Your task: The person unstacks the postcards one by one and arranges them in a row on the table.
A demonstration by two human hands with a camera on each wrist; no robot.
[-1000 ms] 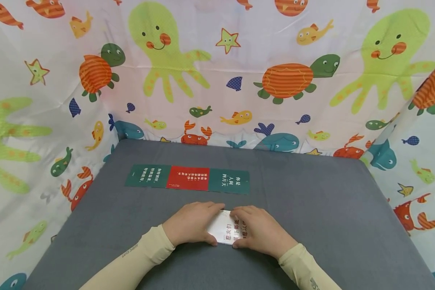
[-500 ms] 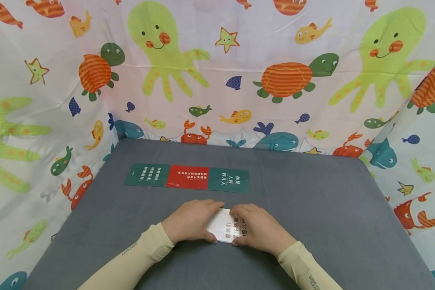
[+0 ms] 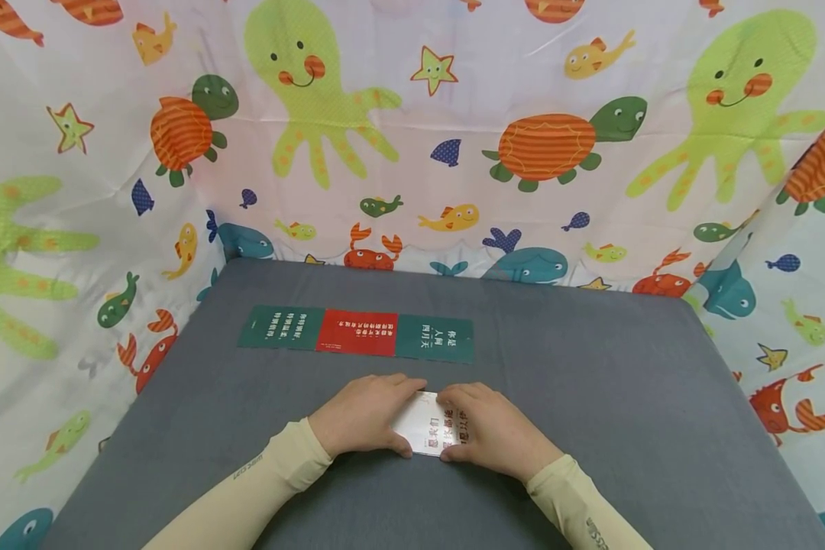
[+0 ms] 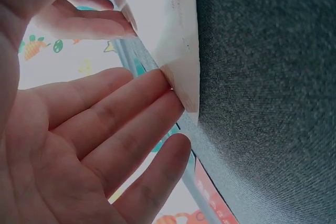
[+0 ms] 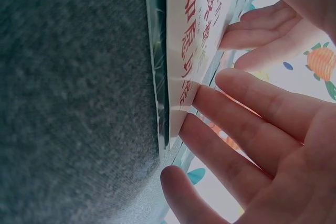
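Observation:
A white card with red Chinese characters (image 3: 422, 426) lies flat between both hands at the near middle of the table. My left hand (image 3: 366, 416) holds its left side, thumb at the near edge and fingers at the far edge. From the other side my right hand (image 3: 498, 431) holds it likewise, its fingers covering part of the writing. Fingertips touch the card's edge in both wrist views, on the white card (image 4: 170, 30) at left. A dark green layer (image 5: 159, 61) shows under the white card (image 5: 191, 51) in the right wrist view.
Beyond the hands lie three cards edge to edge in a row: a green card (image 3: 275, 330), a red card (image 3: 357, 333) and another green card (image 3: 464, 342). Grey cloth covers the table (image 3: 612, 397). A curtain with sea animals (image 3: 385, 176) encloses the back and sides.

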